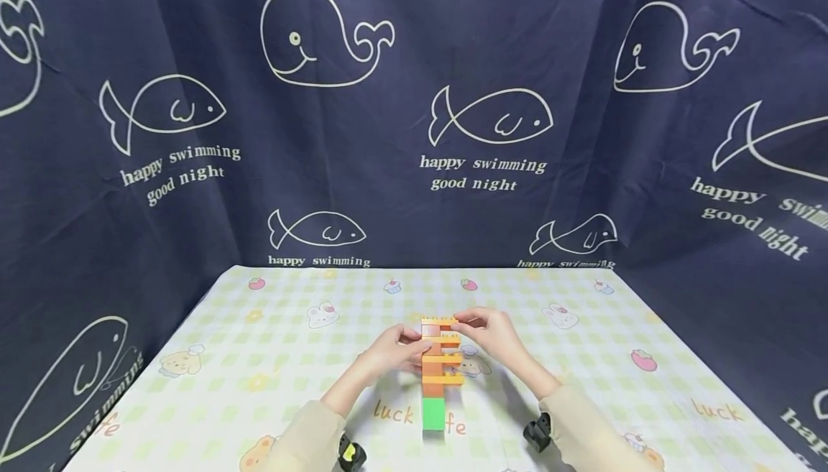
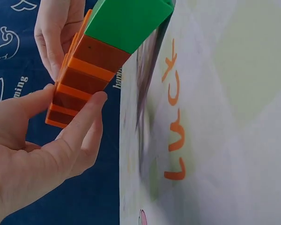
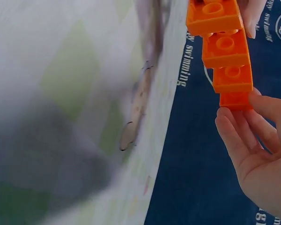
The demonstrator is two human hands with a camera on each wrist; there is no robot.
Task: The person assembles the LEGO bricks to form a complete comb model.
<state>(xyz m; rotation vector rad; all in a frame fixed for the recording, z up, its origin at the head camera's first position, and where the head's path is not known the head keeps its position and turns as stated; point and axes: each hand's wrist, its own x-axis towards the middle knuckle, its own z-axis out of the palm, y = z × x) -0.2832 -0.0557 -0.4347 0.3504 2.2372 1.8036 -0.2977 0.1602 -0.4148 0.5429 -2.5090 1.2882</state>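
A tower of toy building blocks (image 1: pixel 433 368) stands upright in the middle of the head view. Its base is a green block (image 1: pixel 433 414); above it, darker orange blocks alternate with longer light orange blocks that jut out to the right like rungs. My left hand (image 1: pixel 391 350) grips the tower's upper part from the left, thumb and fingers on opposite sides in the left wrist view. From the right, my right hand (image 1: pixel 494 333) pinches the jutting end of the top orange block (image 3: pixel 235 100). The undersides of the lower jutting blocks show in the right wrist view.
A tablecloth (image 1: pixel 291 357) with checks, cartoon animals and lettering covers the table under the tower. Dark blue curtains (image 1: pixel 388 149) with white fish and whale drawings hang behind and at both sides. Black wrist devices (image 1: pixel 537 432) sit on both sleeves.
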